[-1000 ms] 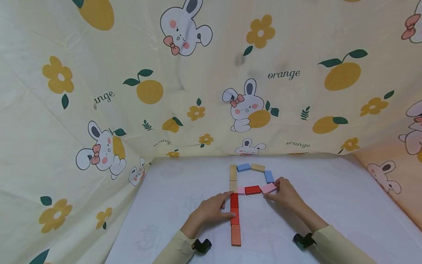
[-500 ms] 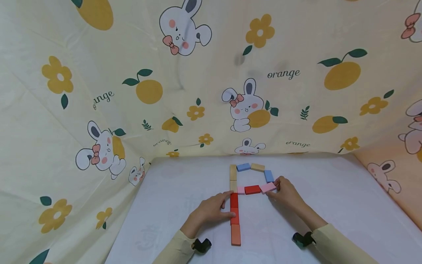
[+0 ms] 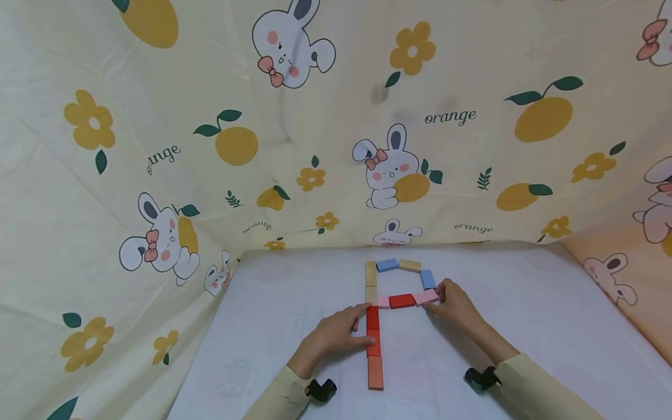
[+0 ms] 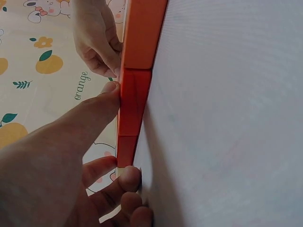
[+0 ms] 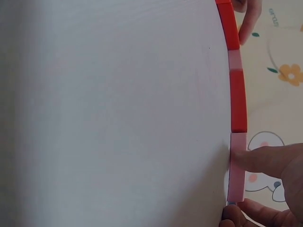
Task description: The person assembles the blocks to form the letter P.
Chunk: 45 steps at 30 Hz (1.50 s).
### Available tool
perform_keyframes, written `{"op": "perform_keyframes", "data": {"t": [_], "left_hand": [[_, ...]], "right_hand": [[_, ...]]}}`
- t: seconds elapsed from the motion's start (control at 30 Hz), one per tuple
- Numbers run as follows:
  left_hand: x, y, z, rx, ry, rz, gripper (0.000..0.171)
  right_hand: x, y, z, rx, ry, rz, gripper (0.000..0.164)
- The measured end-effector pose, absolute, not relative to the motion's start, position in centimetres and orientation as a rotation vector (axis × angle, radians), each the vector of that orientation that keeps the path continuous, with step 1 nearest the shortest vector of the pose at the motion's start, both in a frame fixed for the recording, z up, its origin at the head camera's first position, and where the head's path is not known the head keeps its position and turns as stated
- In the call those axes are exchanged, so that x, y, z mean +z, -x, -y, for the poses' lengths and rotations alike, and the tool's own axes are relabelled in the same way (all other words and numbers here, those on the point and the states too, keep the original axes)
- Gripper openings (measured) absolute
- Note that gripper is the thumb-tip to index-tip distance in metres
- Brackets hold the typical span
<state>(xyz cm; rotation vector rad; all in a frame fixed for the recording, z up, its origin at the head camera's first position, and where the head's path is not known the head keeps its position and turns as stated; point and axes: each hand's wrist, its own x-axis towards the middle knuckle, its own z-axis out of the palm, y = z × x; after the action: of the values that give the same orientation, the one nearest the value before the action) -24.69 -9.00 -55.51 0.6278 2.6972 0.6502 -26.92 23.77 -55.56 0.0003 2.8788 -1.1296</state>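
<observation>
My right hand point(image 3: 458, 304) pinches a pink block point(image 3: 426, 297) between thumb and fingers, at the lower right corner of a loop of blocks. In the right wrist view the thumb lies on that pink block's side, and its end meets a red block point(image 5: 238, 101). My left hand point(image 3: 336, 332) rests against the upright column, its thumb on a lower red block point(image 3: 374, 350) and its index fingertip at the top of an upper red block point(image 3: 373, 318). The left wrist view shows the thumb tip touching the red side face; other fingers are loosely bent beside the column.
Two tan blocks point(image 3: 371, 274) top the column and an orange block point(image 3: 375, 373) ends it. The loop also has blue blocks point(image 3: 387, 265), a tan block point(image 3: 409, 265) and a short-looking pink block point(image 3: 384, 302). A white table point(image 3: 283, 291) lies below; printed cloth point(image 3: 315, 198) hangs behind.
The right thumb has shifted slightly right along the pink block, which has turned a little and lies closer to the row. The left hand stays in place.
</observation>
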Motion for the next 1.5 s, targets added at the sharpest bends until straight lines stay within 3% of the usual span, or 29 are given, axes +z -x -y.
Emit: {"op": "perform_keyframes", "data": {"t": [1.5], "left_hand": [[-55.3, 24.5, 9.8, 0.766, -0.585, -2.64, 0.093]], "right_hand": [[-54.2, 25.8, -24.6, -1.13, 0.048, -2.846, 0.047]]}}
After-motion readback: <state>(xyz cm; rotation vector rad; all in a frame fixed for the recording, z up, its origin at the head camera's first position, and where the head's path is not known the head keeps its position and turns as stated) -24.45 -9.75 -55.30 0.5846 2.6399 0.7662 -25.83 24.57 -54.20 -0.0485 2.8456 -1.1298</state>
